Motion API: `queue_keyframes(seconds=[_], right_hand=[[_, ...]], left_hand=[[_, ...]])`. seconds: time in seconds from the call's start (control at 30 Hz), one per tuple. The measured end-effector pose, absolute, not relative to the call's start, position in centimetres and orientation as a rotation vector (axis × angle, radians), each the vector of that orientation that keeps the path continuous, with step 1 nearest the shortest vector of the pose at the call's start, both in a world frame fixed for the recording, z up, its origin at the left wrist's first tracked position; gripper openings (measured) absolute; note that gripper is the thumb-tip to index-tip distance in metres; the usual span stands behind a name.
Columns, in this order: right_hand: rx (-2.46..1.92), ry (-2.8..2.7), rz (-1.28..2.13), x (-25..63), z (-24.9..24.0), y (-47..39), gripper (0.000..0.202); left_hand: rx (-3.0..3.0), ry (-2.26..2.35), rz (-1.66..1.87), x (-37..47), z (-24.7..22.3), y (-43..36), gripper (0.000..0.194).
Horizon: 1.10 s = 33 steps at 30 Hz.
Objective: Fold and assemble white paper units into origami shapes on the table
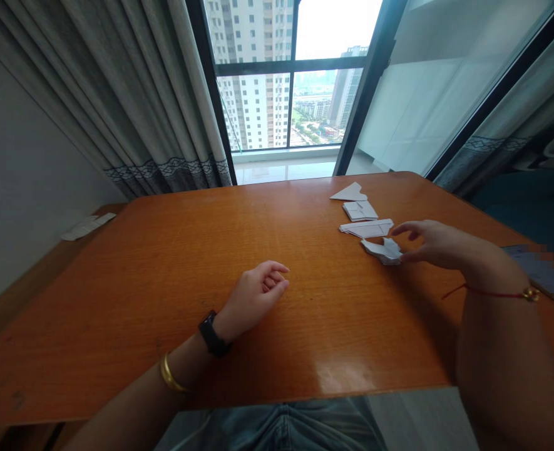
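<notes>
On the right of the table, my right hand (429, 243) reaches over the nearest of several folded white paper pieces. Its thumb is at the edge of a crumpled-looking folded paper shape (384, 251); whether they touch I cannot tell. Fingers and thumb are apart, so the hand is open. Just beyond lie a long folded paper piece (367, 228), a folded paper square (360, 210) and a pointed paper plane (350, 191), in a column. My left hand (255, 293) rests mid-table with fingers loosely curled, thumb and forefinger apart, holding nothing visible.
The brown wooden table (131, 300) reaches toward a window. White papers (87, 226) lie on a ledge at the left. A flat, partly pixelated object (523, 263) is at the right edge, beyond my right wrist. Grey curtains (164, 94) hang behind.
</notes>
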State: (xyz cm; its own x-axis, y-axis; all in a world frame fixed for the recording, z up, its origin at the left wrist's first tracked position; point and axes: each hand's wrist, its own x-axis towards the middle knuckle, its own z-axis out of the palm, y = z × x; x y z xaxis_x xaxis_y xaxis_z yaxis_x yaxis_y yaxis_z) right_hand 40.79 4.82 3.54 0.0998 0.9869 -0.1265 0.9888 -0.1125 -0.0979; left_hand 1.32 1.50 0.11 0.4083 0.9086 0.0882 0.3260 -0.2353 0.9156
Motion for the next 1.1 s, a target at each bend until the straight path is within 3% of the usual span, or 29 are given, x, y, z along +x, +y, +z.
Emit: queue_keyframes(seconds=[0.1,0.57,1.1], right_hand=[[2.233,2.008,-0.342,39.9,4.2,4.6,0.064],[2.158,2.123,-0.318,40.6,2.1,5.7,0.044],[2.216,2.086,-0.412,40.1,3.1,5.6,0.048]], left_hand=[[1.771,1.082,0.805,1.4,0.2,1.5,0.023],[1.775,1.096,0.792,1.5,0.1,1.6,0.023],[1.793,1.092,0.798,1.5,0.1,1.6,0.022]])
